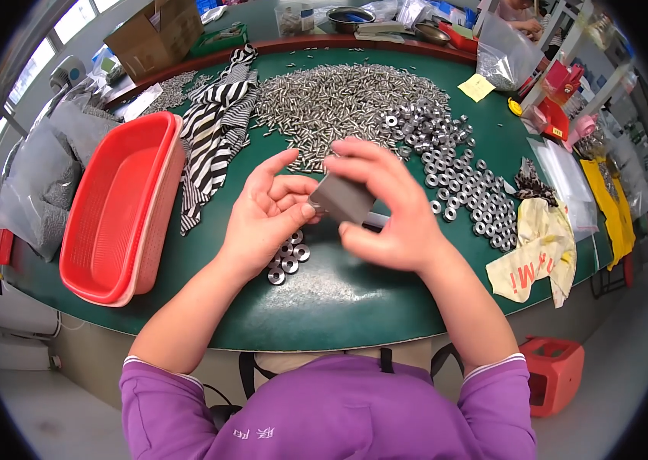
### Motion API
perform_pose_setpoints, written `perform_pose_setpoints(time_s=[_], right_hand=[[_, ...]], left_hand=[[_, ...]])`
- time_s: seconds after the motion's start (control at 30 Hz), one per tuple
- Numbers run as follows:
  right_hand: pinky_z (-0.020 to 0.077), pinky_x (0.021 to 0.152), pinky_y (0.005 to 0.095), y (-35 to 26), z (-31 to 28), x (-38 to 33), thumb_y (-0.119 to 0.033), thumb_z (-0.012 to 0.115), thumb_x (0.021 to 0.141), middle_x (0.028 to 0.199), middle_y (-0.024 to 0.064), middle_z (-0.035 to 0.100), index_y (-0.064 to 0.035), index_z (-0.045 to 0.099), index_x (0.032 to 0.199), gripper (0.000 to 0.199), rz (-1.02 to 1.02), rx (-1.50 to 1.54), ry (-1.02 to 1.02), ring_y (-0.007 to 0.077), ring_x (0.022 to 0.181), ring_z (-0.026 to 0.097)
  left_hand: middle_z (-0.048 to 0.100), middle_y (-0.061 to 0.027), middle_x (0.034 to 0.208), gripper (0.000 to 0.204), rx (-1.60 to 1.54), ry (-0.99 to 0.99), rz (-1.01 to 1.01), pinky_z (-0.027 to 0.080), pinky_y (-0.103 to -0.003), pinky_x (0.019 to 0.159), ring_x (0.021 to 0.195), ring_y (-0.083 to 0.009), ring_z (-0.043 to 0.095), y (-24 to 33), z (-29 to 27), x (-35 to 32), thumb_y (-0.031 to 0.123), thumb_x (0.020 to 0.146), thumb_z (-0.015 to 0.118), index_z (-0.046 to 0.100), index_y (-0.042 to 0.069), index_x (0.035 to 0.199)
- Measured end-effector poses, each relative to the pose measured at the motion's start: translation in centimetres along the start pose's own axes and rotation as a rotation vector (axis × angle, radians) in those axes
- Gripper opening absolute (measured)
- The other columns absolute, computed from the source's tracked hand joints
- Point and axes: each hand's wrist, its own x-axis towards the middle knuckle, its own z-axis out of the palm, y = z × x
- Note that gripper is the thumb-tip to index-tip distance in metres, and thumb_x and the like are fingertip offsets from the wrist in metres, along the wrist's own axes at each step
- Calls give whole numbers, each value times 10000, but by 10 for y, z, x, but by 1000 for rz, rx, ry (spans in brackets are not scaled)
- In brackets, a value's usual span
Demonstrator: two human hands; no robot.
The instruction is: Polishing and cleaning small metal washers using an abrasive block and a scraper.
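My right hand [389, 203] grips a dark grey rectangular block [345, 198] between its thumb and fingers, tilted over the table's middle. My left hand [266, 211] is beside the block's left edge, its thumb and curled fingertips drawn together. Whatever lies between those fingertips is too small or hidden to make out. Below my left hand, a small group of metal rings [289, 265] lies on the green table [324, 314]. Beyond both hands spreads a wide heap of small metal pins [339, 88]. More metal rings [485, 207] lie in rows and a loose pile to the right.
At the left stand stacked red plastic baskets [113, 207], with a striped cloth [220, 115] beside them. Clear bags of parts [40, 184] sit at the far left edge. A stained cream cloth [534, 253] lies right. A cardboard box [157, 42] stands at the back left.
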Motion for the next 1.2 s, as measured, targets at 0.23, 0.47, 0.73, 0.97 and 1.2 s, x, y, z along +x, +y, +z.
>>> perform_pose_setpoints(time_s=[0.23, 0.47, 0.73, 0.97, 1.2], right_hand=[[402, 961, 375, 3, -7, -3, -98, 644, 612, 1257, 122, 470, -88, 548, 1172, 569, 159, -48, 104, 286, 1169, 466], [387, 977, 397, -6, 6, -3, -90, 638, 605, 1244, 132, 466, -73, 535, 1180, 584, 29, 43, 21, 307, 1179, 451], [376, 984, 412, -1, 11, -4, -87, 638, 594, 1233, 146, 466, -74, 537, 1162, 577, 48, 20, 52, 321, 1167, 454], [393, 964, 397, 4, 7, -3, -93, 646, 601, 1221, 144, 477, -65, 541, 1163, 573, 64, -50, 87, 315, 1154, 466], [349, 1008, 418, -7, 13, -5, -92, 645, 609, 1255, 134, 461, -89, 537, 1180, 581, -24, 52, 30, 323, 1199, 430]], left_hand=[[585, -111, 1085, 359, -92, 55, -100, 498, -265, 804, 882, -145, 599, -1, 1, 0, 55, 832, 630, 472, 15, 1152], [597, -86, 1045, 244, -146, 40, -17, 489, -257, 850, 950, -130, 588, -12, -6, -1, -16, 814, 622, 522, 13, 1034], [575, -100, 1036, 398, -121, 70, 24, 486, -271, 858, 955, -154, 585, -10, -3, -1, -29, 802, 632, 433, 10, 1144], [569, -132, 1044, 500, -78, 59, 41, 492, -284, 835, 947, -169, 587, -6, -2, 0, -15, 805, 626, 348, 0, 1221], [571, -129, 1076, 496, -118, 90, -60, 489, -282, 835, 959, -165, 588, -8, -2, 0, 15, 815, 625, 344, -11, 1223]])
